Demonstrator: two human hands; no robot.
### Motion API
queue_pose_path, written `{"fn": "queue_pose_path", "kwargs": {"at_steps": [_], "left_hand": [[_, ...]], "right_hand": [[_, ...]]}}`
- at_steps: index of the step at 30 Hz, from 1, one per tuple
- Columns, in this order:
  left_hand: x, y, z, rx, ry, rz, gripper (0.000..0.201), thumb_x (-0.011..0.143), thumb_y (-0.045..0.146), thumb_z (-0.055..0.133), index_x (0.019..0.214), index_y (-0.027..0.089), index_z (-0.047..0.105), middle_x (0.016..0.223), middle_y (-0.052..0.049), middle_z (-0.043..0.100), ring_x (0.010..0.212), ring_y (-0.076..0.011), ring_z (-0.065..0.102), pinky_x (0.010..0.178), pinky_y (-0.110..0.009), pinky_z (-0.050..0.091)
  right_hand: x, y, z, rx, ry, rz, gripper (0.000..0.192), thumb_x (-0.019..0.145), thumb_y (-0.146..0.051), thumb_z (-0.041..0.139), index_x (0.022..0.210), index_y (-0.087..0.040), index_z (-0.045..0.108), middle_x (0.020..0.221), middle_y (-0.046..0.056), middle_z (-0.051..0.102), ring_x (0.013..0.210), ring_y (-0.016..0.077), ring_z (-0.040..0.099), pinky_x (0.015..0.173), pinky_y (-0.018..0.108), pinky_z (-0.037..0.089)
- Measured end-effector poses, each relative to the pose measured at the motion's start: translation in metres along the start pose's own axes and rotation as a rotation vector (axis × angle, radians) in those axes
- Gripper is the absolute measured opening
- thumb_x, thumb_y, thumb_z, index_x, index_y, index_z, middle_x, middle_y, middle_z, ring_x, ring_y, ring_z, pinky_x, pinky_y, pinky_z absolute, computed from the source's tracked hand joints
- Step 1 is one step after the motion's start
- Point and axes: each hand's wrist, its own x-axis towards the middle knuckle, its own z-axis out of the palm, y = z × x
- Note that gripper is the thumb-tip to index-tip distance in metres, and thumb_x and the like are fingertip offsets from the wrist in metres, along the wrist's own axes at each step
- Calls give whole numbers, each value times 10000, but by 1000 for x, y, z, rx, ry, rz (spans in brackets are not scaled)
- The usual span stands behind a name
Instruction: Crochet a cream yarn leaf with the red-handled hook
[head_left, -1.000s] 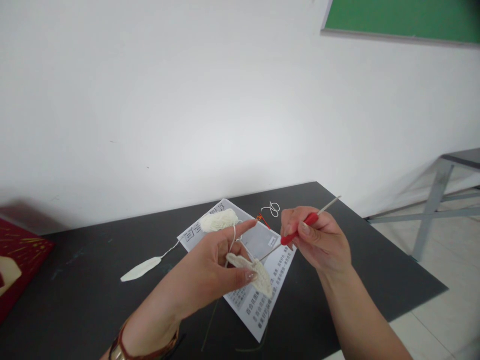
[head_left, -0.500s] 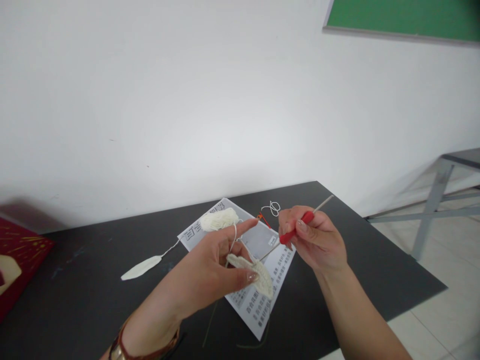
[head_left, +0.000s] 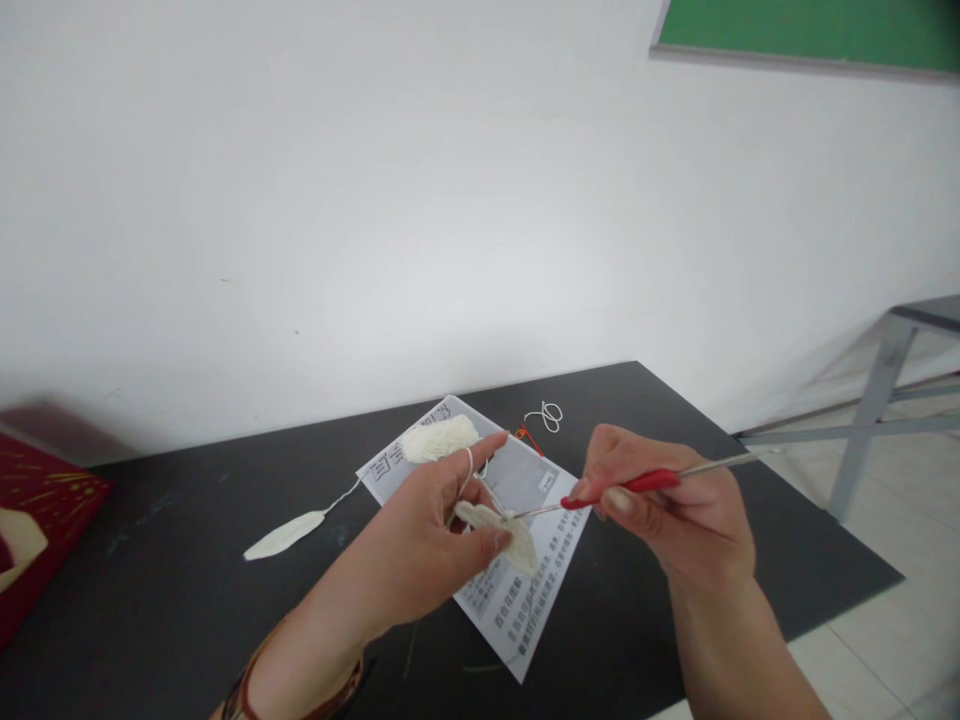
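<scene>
Hook [head_left: 600, 497] levelled, tip in crochet piece [head_left: 501, 528]

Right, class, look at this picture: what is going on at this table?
A person is crocheting over a black table. The left hand pinches a small cream crocheted piece, with cream yarn looped over its forefinger. The right hand holds a red-handled crochet hook, its metal tip at the edge of the piece. A printed sheet lies under the hands, with a yarn bundle on its far corner. A finished cream leaf shape lies to the left.
</scene>
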Motion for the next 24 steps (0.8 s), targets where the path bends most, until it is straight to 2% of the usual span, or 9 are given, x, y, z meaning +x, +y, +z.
{"fn": "queue_pose_path", "kwargs": {"at_steps": [4, 7, 10, 13, 15, 18, 21, 24], "left_hand": [[2, -4, 2, 132, 100, 68, 737, 743, 163, 608, 1439, 162, 364, 716, 25, 562, 631, -145, 529, 573, -265, 413], [4, -5, 4, 188, 185, 112, 709, 740, 151, 586, 1422, 149, 394, 716, 20, 583, 640, -150, 537, 617, -279, 433], [5, -1, 5, 251, 314, 120, 684, 726, 129, 567, 1396, 107, 431, 696, 4, 632, 658, -169, 575, 665, -300, 449], [6, 5, 6, 252, 449, 148, 653, 715, 162, 595, 1359, 116, 491, 697, -9, 683, 656, -186, 598, 669, -310, 460], [5, 6, 7, 226, 524, 184, 662, 708, 185, 626, 1356, 127, 501, 675, -1, 693, 644, -188, 602, 680, -315, 469], [6, 3, 7, 141, 591, 239, 696, 706, 192, 667, 1377, 165, 484, 658, 13, 690, 663, -182, 609, 728, -313, 472], [8, -1, 6, -53, 545, 235, 742, 710, 231, 707, 1405, 214, 446, 708, 2, 698, 663, -176, 610, 673, -298, 476], [11, -2, 7, -329, 439, 171, 784, 702, 242, 730, 1419, 240, 415, 763, -10, 692, 642, -165, 613, 613, -283, 478]], "right_hand": [[-4, -18, 13, -322, -58, -88, 168, 803, -55, 618, 920, -155, 684, 708, 18, 637, 640, 140, 544, 556, 272, 415], [-7, -27, 25, -539, -102, -239, 151, 805, -58, 596, 920, -127, 664, 717, 44, 663, 633, 153, 559, 556, 287, 441], [-7, -27, 33, -740, -165, -416, 116, 839, -100, 565, 898, -105, 665, 682, 64, 685, 603, 166, 579, 550, 307, 471], [-8, -20, 35, -868, -205, -587, 144, 851, -123, 566, 928, -58, 669, 755, 103, 731, 638, 188, 615, 554, 328, 505], [-8, -11, 35, -883, -214, -666, 177, 846, -128, 578, 967, -34, 667, 818, 123, 744, 666, 197, 636, 559, 332, 527], [-7, 5, 32, -826, -121, -613, 223, 821, -81, 588, 1029, -44, 661, 845, 123, 748, 739, 199, 665, 633, 330, 569], [-4, 20, 28, -560, -26, -568, 324, 809, -27, 553, 1114, -91, 640, 922, 129, 743, 801, 192, 680, 652, 325, 582], [-2, 30, 27, -419, 17, -538, 384, 788, 12, 565, 1142, -117, 641, 968, 136, 738, 817, 198, 687, 653, 336, 586]]}}
